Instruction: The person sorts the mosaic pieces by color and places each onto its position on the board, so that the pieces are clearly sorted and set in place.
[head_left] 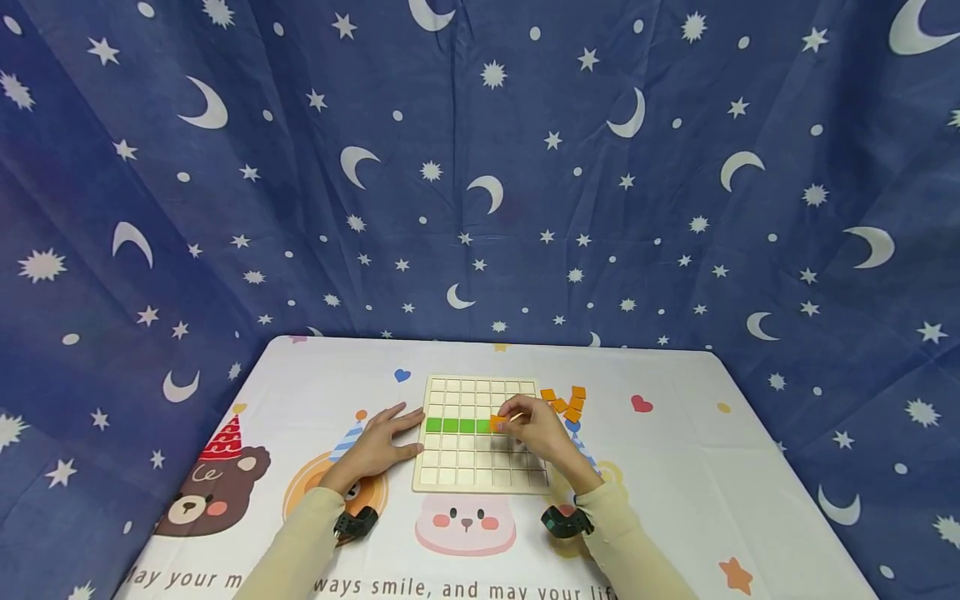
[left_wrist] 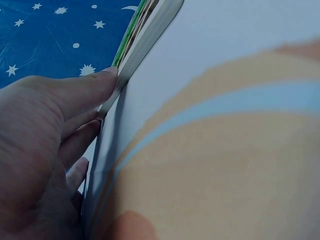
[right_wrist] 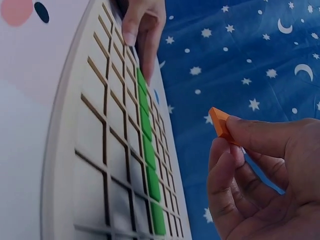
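A pale wooden grid board [head_left: 480, 490] lies on the table. A row of green square tiles [head_left: 450, 426] fills part of one of its middle rows. My left hand [head_left: 377, 446] rests at the board's left side, fingers spread, with thumb and fingertips touching its edge; the left wrist view shows the thumb at the rim. Between the thumb and fingertips of my right hand [head_left: 542, 429] is a pinched orange tile [right_wrist: 220, 122]. In the right wrist view that tile is raised off the board, tilted. From the head it overlaps the right end of the green row.
Several loose orange tiles [head_left: 576, 404] lie just past the board's upper right corner. A white tablecloth [head_left: 675, 467] printed with cartoon animals and lettering covers the table. Behind it hangs a blue curtain [head_left: 480, 242] with moons and stars.
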